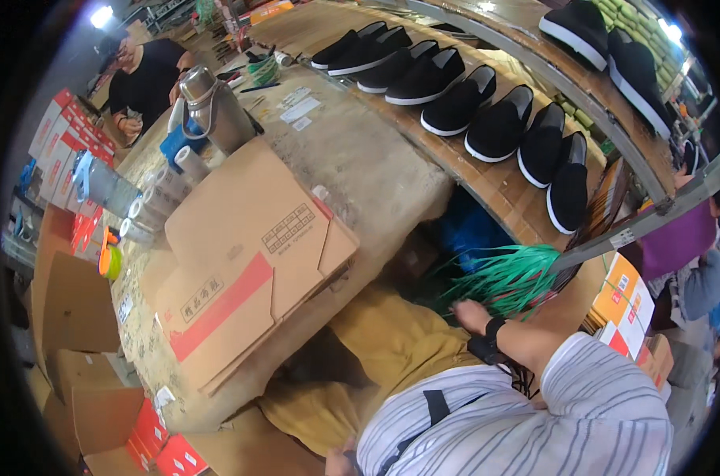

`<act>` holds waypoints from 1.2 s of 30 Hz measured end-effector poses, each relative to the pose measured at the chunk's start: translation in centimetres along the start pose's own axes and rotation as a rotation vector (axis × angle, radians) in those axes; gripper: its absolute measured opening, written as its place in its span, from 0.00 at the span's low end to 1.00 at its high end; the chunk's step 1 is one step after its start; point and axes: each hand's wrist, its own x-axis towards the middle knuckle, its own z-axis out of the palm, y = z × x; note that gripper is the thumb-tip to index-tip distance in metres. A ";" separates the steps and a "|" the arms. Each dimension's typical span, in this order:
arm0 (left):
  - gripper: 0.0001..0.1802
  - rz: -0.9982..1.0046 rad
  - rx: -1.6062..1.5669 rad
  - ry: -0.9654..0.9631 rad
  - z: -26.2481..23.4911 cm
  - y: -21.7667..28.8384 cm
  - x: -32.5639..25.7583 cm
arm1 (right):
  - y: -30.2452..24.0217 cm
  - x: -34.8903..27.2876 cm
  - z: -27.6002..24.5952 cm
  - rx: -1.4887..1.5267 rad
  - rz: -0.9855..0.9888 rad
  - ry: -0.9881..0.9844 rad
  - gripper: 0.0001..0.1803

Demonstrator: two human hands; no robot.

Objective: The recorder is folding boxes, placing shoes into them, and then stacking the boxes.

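One bundle of green plastic straps [509, 279] hangs under the bench edge, below the row of black shoes [487, 111]. Right hand [471, 316] reaches into it, fingers hidden, grip undeterminable. Left hand [342, 460] barely visible at the lower edge. Judged step: fetching straps; next calls for separating one.

Right hand [471, 316]: I see it stretched forward and down, away from my body, back of the hand facing up, fingers pointing ahead and partly hidden; whether they are curled or spread I cannot tell.
Right wrist: a black band wraps it just behind the hand.
Right forearm: bare, running back from the wrist to a striped sleeve at the upper arm.
Left hand [346, 458]: only a sliver shows at the lower edge, beside my striped torso; its pose is unreadable.
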 end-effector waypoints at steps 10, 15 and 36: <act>0.21 -0.130 -0.246 0.119 1.7 1.1 -2.6 | -2.3 6.0 -0.5 -0.059 -0.291 0.283 0.13; 0.24 0.029 -0.052 0.137 2.8 3.7 -3.3 | -2.2 9.9 -1.5 0.513 -0.022 0.073 0.20; 0.22 0.943 -0.035 1.060 -12.1 17.7 0.5 | -24.5 5.6 -9.1 0.752 -0.583 0.401 0.22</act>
